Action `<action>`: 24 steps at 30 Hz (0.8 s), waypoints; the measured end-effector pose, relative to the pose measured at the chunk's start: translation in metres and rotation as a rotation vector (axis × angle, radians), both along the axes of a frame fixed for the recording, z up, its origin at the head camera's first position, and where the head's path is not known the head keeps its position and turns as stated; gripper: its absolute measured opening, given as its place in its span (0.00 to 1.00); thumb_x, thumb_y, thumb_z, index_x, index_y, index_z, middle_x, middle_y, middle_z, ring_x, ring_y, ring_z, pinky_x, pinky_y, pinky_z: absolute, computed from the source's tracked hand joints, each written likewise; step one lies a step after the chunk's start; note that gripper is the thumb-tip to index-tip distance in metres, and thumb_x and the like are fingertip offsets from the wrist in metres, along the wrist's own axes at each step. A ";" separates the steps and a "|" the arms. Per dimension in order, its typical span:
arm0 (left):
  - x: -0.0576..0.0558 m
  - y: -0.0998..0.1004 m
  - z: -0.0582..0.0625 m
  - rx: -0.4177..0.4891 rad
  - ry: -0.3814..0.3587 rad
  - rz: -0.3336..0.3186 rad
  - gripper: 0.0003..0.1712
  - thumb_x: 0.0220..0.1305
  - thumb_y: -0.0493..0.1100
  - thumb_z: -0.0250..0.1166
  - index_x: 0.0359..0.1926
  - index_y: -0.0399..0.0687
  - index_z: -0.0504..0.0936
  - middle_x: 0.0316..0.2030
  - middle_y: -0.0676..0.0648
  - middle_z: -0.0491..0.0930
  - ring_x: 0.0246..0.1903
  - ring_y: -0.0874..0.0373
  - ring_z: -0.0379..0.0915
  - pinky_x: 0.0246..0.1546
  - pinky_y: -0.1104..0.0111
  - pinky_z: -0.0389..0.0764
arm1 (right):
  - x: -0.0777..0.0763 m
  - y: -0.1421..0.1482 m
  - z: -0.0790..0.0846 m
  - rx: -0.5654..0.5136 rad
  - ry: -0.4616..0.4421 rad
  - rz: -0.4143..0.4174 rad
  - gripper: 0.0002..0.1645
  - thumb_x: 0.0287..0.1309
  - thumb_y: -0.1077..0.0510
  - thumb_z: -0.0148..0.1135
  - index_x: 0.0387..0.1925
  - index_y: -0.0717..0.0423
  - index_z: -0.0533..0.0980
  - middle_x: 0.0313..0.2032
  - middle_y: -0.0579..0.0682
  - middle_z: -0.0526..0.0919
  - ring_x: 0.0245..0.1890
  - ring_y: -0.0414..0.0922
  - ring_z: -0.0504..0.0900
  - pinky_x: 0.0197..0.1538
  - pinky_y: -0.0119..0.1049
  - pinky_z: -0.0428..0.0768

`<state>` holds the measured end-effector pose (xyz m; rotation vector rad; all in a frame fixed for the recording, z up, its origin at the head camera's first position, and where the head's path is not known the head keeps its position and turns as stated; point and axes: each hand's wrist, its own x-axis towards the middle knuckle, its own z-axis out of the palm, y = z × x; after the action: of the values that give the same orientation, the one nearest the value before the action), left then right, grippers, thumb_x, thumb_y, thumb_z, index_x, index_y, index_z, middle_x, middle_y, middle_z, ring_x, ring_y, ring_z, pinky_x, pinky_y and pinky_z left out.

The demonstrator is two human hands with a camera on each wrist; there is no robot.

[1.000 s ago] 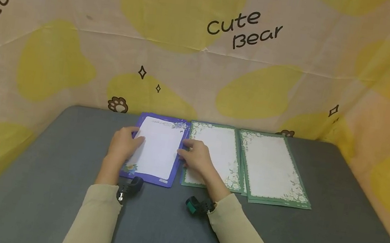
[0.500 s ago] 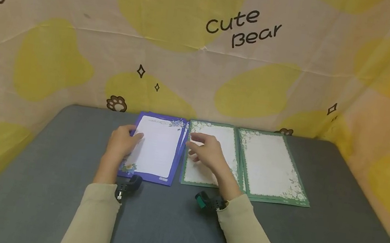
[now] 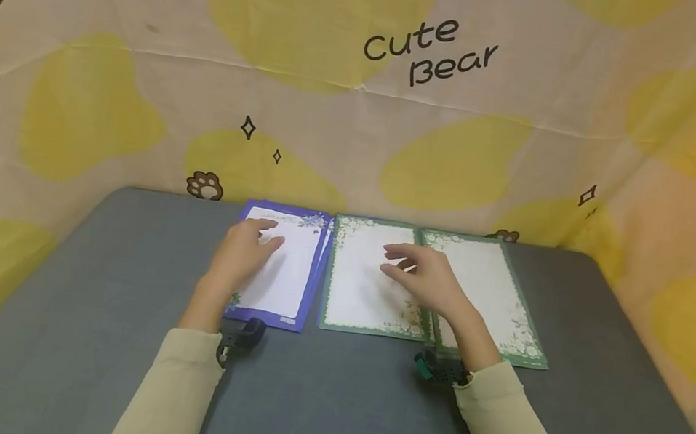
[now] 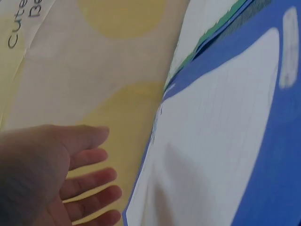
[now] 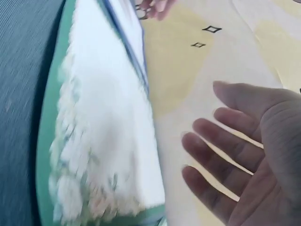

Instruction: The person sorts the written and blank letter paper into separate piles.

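Over the purple-bordered sheets (image 3: pixel 293 290) at the left of the row, my left hand (image 3: pixel 243 253) hovers with relaxed fingers and holds nothing. In the left wrist view its fingers (image 4: pixel 91 178) are spread, apart from the blue-looking border (image 4: pixel 263 188). My right hand (image 3: pixel 429 277) is raised over the two stacks of green-bordered floral sheets, the middle one (image 3: pixel 356 277) and the right one (image 3: pixel 484 286), covering part of both. Its fingers (image 5: pixel 223 176) are loosely bent with nothing between them in the right wrist view. The purple sheets lie slightly fanned, one edge showing beyond the top sheet.
All the sheets lie side by side near the far edge of the grey table (image 3: pixel 323 404). Behind rises a cloth backdrop (image 3: pixel 319 37) with yellow patches and "Cute Bear" lettering, which also runs along both sides. Each wrist carries a dark camera band (image 3: pixel 443 369).
My right hand has left the purple sheets' right edge and moved right, over the green-bordered stacks. My left hand has lifted off the purple sheets' left edge and shifted slightly right.
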<state>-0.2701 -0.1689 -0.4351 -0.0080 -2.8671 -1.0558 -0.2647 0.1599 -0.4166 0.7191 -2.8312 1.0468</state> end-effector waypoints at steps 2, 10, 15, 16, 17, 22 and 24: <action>-0.001 0.007 0.001 -0.014 0.033 -0.059 0.28 0.73 0.50 0.59 0.67 0.40 0.75 0.66 0.35 0.75 0.67 0.38 0.70 0.68 0.45 0.71 | 0.000 0.006 -0.004 0.003 0.018 -0.004 0.23 0.66 0.50 0.66 0.59 0.54 0.81 0.55 0.52 0.87 0.47 0.50 0.88 0.50 0.49 0.85; 0.003 0.036 0.006 -0.062 0.075 -0.168 0.26 0.72 0.50 0.61 0.65 0.43 0.78 0.65 0.38 0.77 0.69 0.40 0.69 0.71 0.47 0.68 | -0.002 0.023 -0.027 -0.068 0.054 -0.070 0.21 0.65 0.51 0.68 0.56 0.56 0.83 0.52 0.55 0.88 0.48 0.52 0.86 0.49 0.51 0.84; 0.005 0.048 0.002 -0.050 0.081 -0.188 0.25 0.72 0.52 0.62 0.64 0.47 0.79 0.65 0.41 0.78 0.69 0.41 0.69 0.71 0.47 0.68 | -0.007 0.026 -0.040 -0.089 0.086 -0.080 0.27 0.61 0.49 0.71 0.58 0.56 0.81 0.58 0.56 0.84 0.61 0.57 0.80 0.62 0.57 0.79; 0.005 0.050 0.001 -0.046 0.082 -0.196 0.25 0.72 0.53 0.62 0.65 0.48 0.79 0.65 0.41 0.78 0.69 0.42 0.69 0.71 0.47 0.68 | -0.008 0.027 -0.042 -0.095 0.090 -0.080 0.28 0.59 0.48 0.72 0.59 0.56 0.81 0.60 0.56 0.83 0.63 0.57 0.78 0.64 0.58 0.77; 0.005 0.052 -0.001 -0.044 0.084 -0.206 0.25 0.72 0.53 0.62 0.64 0.49 0.79 0.65 0.42 0.78 0.69 0.42 0.69 0.71 0.47 0.68 | -0.009 0.028 -0.044 -0.097 0.095 -0.078 0.30 0.58 0.48 0.73 0.59 0.56 0.80 0.61 0.56 0.83 0.65 0.58 0.77 0.66 0.59 0.75; 0.004 0.064 -0.009 -0.053 0.110 -0.273 0.26 0.70 0.53 0.64 0.64 0.47 0.79 0.65 0.41 0.77 0.69 0.42 0.69 0.71 0.46 0.68 | -0.012 0.031 -0.052 -0.059 0.132 -0.078 0.37 0.53 0.45 0.76 0.62 0.55 0.78 0.64 0.56 0.80 0.68 0.58 0.73 0.69 0.60 0.70; 0.003 0.069 -0.012 -0.058 0.122 -0.295 0.27 0.69 0.53 0.65 0.65 0.47 0.79 0.65 0.40 0.77 0.69 0.42 0.69 0.71 0.46 0.68 | -0.012 0.033 -0.053 -0.020 0.149 -0.073 0.40 0.51 0.43 0.77 0.63 0.55 0.77 0.66 0.57 0.78 0.70 0.58 0.70 0.71 0.61 0.68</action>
<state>-0.2667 -0.0998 -0.4469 -0.4945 -2.8413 -0.9750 -0.2770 0.1932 -0.4697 0.6575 -2.6956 0.9662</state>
